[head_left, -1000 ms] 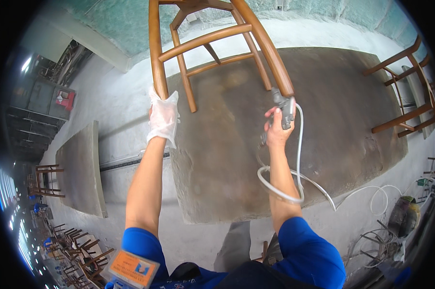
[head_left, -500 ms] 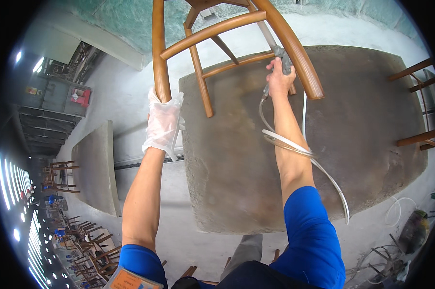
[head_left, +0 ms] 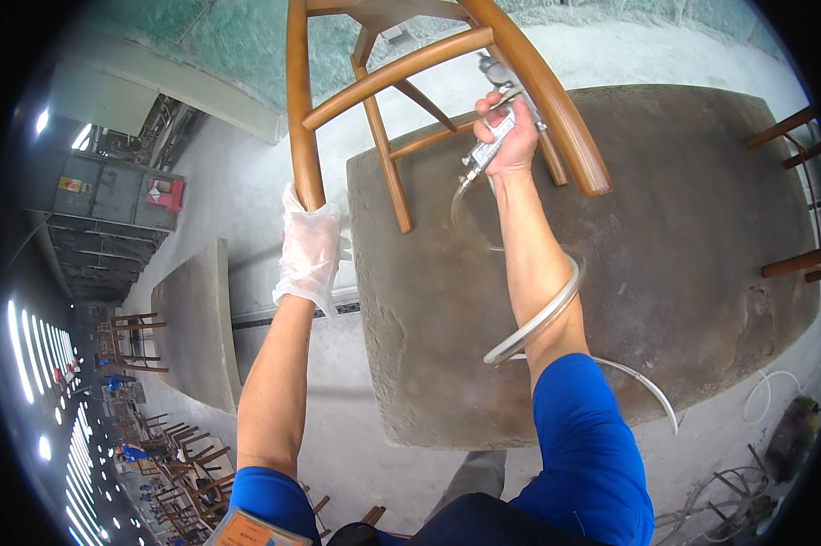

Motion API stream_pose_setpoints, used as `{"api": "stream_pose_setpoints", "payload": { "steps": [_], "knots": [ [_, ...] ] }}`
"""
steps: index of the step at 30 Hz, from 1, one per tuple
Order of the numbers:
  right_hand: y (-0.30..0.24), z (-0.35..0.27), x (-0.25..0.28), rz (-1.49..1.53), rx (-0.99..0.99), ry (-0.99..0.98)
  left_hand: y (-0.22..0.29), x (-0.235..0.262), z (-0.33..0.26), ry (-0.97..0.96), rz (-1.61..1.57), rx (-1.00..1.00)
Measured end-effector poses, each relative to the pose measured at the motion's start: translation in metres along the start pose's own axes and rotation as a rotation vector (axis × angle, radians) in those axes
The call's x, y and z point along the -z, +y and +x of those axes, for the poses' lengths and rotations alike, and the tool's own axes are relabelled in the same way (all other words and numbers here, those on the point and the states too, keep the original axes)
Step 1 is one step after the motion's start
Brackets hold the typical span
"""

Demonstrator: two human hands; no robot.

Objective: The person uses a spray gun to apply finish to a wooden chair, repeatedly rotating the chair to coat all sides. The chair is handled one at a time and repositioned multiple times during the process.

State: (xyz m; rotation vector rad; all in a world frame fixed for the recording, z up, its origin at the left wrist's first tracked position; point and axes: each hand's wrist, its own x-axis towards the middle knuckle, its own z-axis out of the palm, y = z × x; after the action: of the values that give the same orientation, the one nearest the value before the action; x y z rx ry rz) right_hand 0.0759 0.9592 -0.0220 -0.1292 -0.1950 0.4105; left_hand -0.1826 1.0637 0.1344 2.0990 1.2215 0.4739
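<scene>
My left hand, in a thin clear plastic glove, is closed round the lower end of one leg of a brown wooden chair frame. The frame is held up over a worn grey-brown slab table, its legs pointing toward me. My bare right hand grips a metal spray gun between the legs, close to the right one. From the gun's handle runs a clear hose, and a pale hose loops round my right forearm.
More chair legs reach in at the right edge. A second slab table stands to the left, with many wooden chairs beyond it at lower left. Coiled hoses lie on the floor at lower right. Green-tinged sheeting lines the back.
My right hand has turned and shifted slightly left with the spray gun, so its handle now shows. The hose loop on my forearm has swung lower. My left hand keeps hold of the leg.
</scene>
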Motion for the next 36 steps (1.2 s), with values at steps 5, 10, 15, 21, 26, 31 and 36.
{"api": "stream_pose_setpoints", "payload": {
  "steps": [5, 10, 15, 21, 26, 31, 36],
  "knots": [
    [0.007, 0.018, -0.002, 0.008, 0.030, 0.184, -0.016, -0.004, 0.001, 0.008, -0.036, -0.067],
    [0.020, 0.034, -0.014, -0.329, -0.149, 0.259, -0.026, -0.009, -0.008, 0.065, -0.008, -0.082],
    [0.016, 0.045, -0.017, -0.710, -0.242, 0.141, -0.027, -0.011, -0.021, 0.090, -0.008, -0.066],
    [0.001, 0.029, -0.011, -0.980, -0.134, 0.103, -0.026, -0.011, -0.029, 0.101, 0.002, -0.045],
    [-0.016, 0.014, 0.004, -0.729, -0.130, -0.082, -0.035, -0.012, -0.024, 0.105, -0.018, -0.098],
    [-0.051, 0.000, 0.022, -0.693, 0.084, 0.095, -0.038, -0.011, -0.027, 0.099, 0.015, -0.102],
    [-0.159, -0.025, -0.007, -0.896, 0.274, 0.193, -0.012, -0.009, -0.043, 0.069, -0.079, -0.009]
  ]
}}
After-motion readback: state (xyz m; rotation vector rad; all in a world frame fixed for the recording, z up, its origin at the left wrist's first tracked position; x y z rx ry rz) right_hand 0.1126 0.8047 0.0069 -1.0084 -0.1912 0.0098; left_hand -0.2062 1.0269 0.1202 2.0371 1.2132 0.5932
